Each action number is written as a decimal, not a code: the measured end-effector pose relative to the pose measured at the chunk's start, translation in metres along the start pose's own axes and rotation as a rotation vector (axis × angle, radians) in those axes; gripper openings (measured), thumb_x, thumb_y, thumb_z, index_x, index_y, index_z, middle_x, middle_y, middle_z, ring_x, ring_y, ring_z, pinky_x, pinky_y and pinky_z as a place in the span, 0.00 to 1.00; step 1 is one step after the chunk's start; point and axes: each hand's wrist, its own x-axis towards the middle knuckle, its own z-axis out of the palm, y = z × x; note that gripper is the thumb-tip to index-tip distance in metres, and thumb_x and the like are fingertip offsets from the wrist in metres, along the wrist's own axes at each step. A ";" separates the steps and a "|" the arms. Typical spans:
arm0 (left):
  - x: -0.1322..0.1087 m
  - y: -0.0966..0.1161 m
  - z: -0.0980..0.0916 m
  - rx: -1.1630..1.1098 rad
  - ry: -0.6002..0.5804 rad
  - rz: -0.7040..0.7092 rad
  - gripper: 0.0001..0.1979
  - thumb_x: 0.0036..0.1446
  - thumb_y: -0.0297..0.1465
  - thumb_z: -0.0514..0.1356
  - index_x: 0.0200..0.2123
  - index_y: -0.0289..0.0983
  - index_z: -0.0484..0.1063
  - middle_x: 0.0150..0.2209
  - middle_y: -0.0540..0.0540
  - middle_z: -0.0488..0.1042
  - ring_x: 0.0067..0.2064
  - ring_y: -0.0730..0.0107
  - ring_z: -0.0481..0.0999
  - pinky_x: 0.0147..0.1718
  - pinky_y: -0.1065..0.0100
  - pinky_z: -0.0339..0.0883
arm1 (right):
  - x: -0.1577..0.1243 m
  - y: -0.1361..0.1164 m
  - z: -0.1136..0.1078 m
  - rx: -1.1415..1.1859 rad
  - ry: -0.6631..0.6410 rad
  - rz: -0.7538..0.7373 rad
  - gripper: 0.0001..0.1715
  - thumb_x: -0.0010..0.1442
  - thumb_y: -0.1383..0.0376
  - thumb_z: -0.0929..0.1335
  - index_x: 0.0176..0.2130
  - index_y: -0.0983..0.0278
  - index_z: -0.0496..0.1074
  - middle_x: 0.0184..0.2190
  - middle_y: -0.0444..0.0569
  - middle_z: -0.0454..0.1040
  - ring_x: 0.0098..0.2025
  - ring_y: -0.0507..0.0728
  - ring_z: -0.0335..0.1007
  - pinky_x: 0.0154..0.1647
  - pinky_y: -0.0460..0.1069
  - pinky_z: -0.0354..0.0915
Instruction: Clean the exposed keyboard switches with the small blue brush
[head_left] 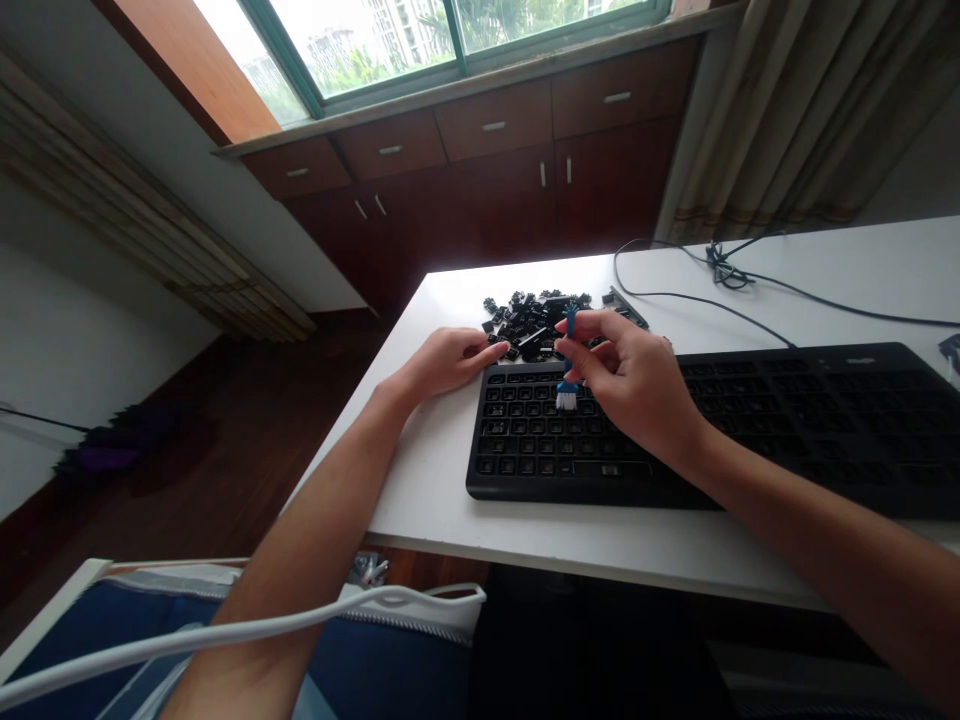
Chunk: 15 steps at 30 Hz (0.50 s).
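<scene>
My right hand (634, 375) pinches a small blue brush (568, 387) upright, its white bristles pointing down over the left part of a black keyboard (600, 490). The keyboard's keycaps are off in the area below the brush, leaving bare square sockets. Whether the bristles touch the sockets I cannot tell. My left hand (446, 360) rests on the white table (420, 470) by the keyboard's upper left corner. One digit stretches to the keyboard's back edge; the other fingers are loosely bent and partly hidden. Behind the keyboard lies a pile of loose black keycaps (532, 320).
A black cable (705, 300) runs from the keyboard across the table's back right, with a tied bundle. A white cord (247, 630) crosses in front of my left forearm. Below the left table edge is a dark blue cushioned surface (397, 665). Wooden cabinets (487, 200) stand behind.
</scene>
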 end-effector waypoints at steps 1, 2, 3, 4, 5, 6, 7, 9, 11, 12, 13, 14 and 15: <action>0.000 0.000 0.000 0.000 0.000 0.000 0.27 0.66 0.46 0.56 0.20 0.36 0.57 0.19 0.54 0.54 0.24 0.76 0.52 0.24 0.69 0.48 | 0.000 0.000 0.000 -0.025 -0.009 -0.010 0.16 0.65 0.59 0.70 0.50 0.64 0.75 0.42 0.50 0.80 0.29 0.53 0.78 0.31 0.50 0.74; 0.000 0.000 0.000 0.000 -0.001 -0.002 0.27 0.66 0.46 0.56 0.20 0.36 0.57 0.19 0.54 0.54 0.24 0.77 0.52 0.24 0.69 0.48 | -0.001 0.001 0.000 -0.039 -0.018 -0.015 0.16 0.66 0.59 0.69 0.50 0.63 0.75 0.42 0.50 0.80 0.29 0.52 0.77 0.31 0.50 0.74; 0.000 0.000 0.000 0.001 -0.003 -0.006 0.27 0.66 0.46 0.56 0.20 0.36 0.57 0.19 0.54 0.54 0.24 0.77 0.52 0.24 0.69 0.49 | -0.001 0.001 0.000 -0.038 -0.027 -0.011 0.16 0.66 0.59 0.69 0.51 0.63 0.74 0.43 0.49 0.80 0.29 0.52 0.77 0.31 0.49 0.73; 0.000 0.000 0.000 0.001 -0.005 -0.010 0.27 0.66 0.46 0.56 0.20 0.36 0.57 0.20 0.54 0.54 0.24 0.77 0.52 0.24 0.69 0.49 | 0.000 0.002 0.000 -0.021 -0.037 0.000 0.16 0.66 0.59 0.69 0.51 0.62 0.74 0.42 0.49 0.79 0.29 0.52 0.77 0.30 0.49 0.73; 0.000 0.000 0.000 0.002 -0.007 -0.014 0.27 0.66 0.47 0.56 0.20 0.36 0.56 0.20 0.54 0.54 0.24 0.77 0.52 0.25 0.69 0.49 | 0.000 0.003 0.000 0.008 -0.051 0.017 0.16 0.66 0.58 0.69 0.51 0.61 0.74 0.42 0.48 0.79 0.29 0.52 0.77 0.30 0.49 0.72; 0.000 0.000 0.000 0.004 -0.009 -0.017 0.27 0.66 0.47 0.56 0.20 0.36 0.56 0.20 0.54 0.54 0.24 0.77 0.52 0.25 0.69 0.49 | 0.001 0.004 0.000 0.045 -0.068 0.037 0.16 0.66 0.58 0.69 0.51 0.61 0.73 0.41 0.48 0.78 0.30 0.52 0.77 0.30 0.49 0.72; 0.000 0.000 0.000 0.006 -0.011 -0.019 0.27 0.66 0.47 0.56 0.20 0.36 0.56 0.20 0.54 0.54 0.24 0.77 0.52 0.25 0.69 0.48 | 0.001 0.006 -0.001 0.082 -0.086 0.058 0.16 0.66 0.57 0.68 0.51 0.61 0.73 0.40 0.47 0.78 0.30 0.52 0.77 0.30 0.49 0.72; 0.000 0.001 0.000 0.011 -0.014 -0.020 0.27 0.66 0.47 0.56 0.20 0.36 0.56 0.19 0.54 0.54 0.24 0.76 0.51 0.24 0.69 0.48 | 0.004 0.008 -0.001 0.142 -0.121 0.093 0.15 0.67 0.56 0.68 0.50 0.61 0.72 0.39 0.47 0.78 0.31 0.53 0.77 0.31 0.49 0.72; 0.000 0.001 0.000 0.016 -0.014 -0.020 0.27 0.66 0.47 0.56 0.20 0.36 0.56 0.19 0.54 0.54 0.24 0.76 0.51 0.25 0.69 0.47 | 0.006 0.010 -0.002 0.174 -0.147 0.111 0.16 0.67 0.56 0.68 0.50 0.61 0.71 0.37 0.46 0.77 0.31 0.53 0.77 0.32 0.50 0.72; 0.000 0.001 0.000 0.016 -0.013 -0.019 0.27 0.66 0.47 0.56 0.20 0.36 0.56 0.19 0.54 0.54 0.24 0.76 0.51 0.25 0.69 0.47 | 0.006 0.011 -0.002 0.186 -0.157 0.115 0.15 0.67 0.56 0.68 0.50 0.61 0.71 0.37 0.46 0.77 0.31 0.53 0.77 0.33 0.50 0.72; 0.000 0.001 0.000 0.015 -0.012 -0.018 0.27 0.66 0.46 0.56 0.20 0.36 0.56 0.19 0.54 0.54 0.24 0.77 0.51 0.24 0.69 0.47 | 0.007 0.012 -0.003 0.198 -0.169 0.117 0.15 0.67 0.56 0.68 0.50 0.61 0.71 0.37 0.46 0.77 0.32 0.53 0.77 0.34 0.51 0.72; 0.000 0.001 0.000 0.015 -0.011 -0.016 0.27 0.66 0.46 0.56 0.20 0.36 0.57 0.19 0.54 0.54 0.24 0.77 0.51 0.24 0.69 0.47 | 0.007 0.012 -0.003 0.209 -0.182 0.117 0.15 0.67 0.56 0.68 0.50 0.61 0.70 0.37 0.46 0.77 0.32 0.53 0.76 0.35 0.51 0.72; 0.000 0.000 0.000 0.015 -0.009 -0.014 0.27 0.66 0.46 0.56 0.20 0.36 0.57 0.19 0.54 0.54 0.24 0.77 0.51 0.24 0.69 0.47 | 0.008 0.013 -0.003 0.219 -0.194 0.116 0.15 0.67 0.56 0.67 0.50 0.61 0.70 0.36 0.46 0.77 0.32 0.53 0.76 0.36 0.51 0.72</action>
